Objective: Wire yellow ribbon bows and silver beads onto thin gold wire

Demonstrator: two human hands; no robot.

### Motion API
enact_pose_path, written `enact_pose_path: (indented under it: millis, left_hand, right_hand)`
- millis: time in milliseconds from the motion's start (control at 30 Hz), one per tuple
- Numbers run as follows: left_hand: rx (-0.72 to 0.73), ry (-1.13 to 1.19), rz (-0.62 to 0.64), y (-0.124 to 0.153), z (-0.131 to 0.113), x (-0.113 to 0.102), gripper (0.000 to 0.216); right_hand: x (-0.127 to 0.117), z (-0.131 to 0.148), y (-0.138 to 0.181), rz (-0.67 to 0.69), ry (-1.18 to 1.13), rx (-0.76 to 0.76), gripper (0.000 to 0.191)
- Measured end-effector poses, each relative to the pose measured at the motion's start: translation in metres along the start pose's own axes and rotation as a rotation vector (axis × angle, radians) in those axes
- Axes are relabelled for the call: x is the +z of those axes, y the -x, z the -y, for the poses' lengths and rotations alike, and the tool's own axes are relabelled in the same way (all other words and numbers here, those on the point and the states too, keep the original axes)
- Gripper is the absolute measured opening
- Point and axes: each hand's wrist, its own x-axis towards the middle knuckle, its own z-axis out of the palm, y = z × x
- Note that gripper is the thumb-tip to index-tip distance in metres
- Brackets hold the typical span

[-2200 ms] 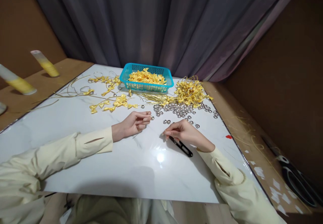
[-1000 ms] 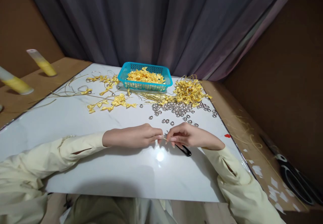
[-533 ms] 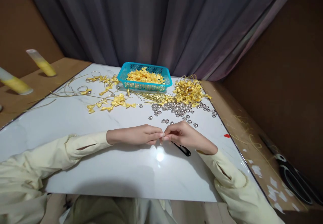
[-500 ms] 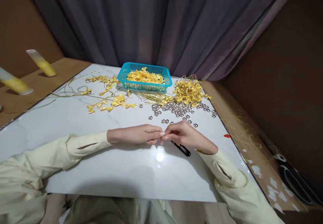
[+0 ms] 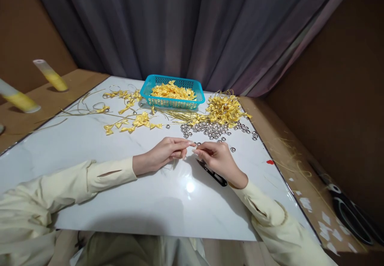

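Over the middle of the white table, my left hand (image 5: 168,153) is closed, with its index finger reaching toward the other hand. A faint thin cord (image 5: 172,164) loops out below its palm. My right hand (image 5: 218,159) pinches thumb and fingertips together close to the left fingertips; what lies in that pinch is too small to make out. Under the right hand lies a pair of black thread snips (image 5: 213,174). Just beyond the hands are scattered silver ring-like pieces (image 5: 211,130).
A blue basket (image 5: 172,105) holds yellow ribbon bows. Beside it sits a heap of yellow bows with gold cords (image 5: 224,108); loose bows (image 5: 141,119) lie left. Yellow-filled tubes (image 5: 51,76) stand at far left, large scissors (image 5: 351,214) at right.
My fingertips have risen slightly and drawn a little apart. The left fingers have spread, and the thin cord shows below them. More of the black snips is visible.
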Motion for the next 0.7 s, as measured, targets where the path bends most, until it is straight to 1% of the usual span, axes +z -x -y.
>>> enact_pose_path:
  millis: [133,233,300,433,567,700]
  left_hand:
    - [0.062,-0.176,-0.041,0.002,0.003,0.001,0.031]
    - [0.099,-0.293,0.010,0.002,0.006,0.000,0.036]
    - [0.140,-0.374,0.043,0.003,0.007,0.000,0.034]
    - [0.204,-0.538,0.066,0.003,0.008,0.000,0.028]
    - [0.207,-0.590,0.094,0.003,0.011,0.001,0.025]
    - [0.156,-0.558,0.067,0.003,0.015,0.002,0.022]
  right_hand:
    - [0.001,-0.002,-0.001,0.008,0.006,0.031,0.021]
    - [0.001,-0.002,0.000,0.049,-0.006,0.042,0.021]
    - [0.000,-0.003,0.000,0.083,-0.009,0.046,0.023]
    - [-0.001,-0.005,-0.001,0.137,0.003,0.053,0.024]
    - [0.000,-0.006,-0.001,0.199,0.024,0.062,0.023]
    - [0.002,-0.005,-0.001,0.252,0.052,0.048,0.022]
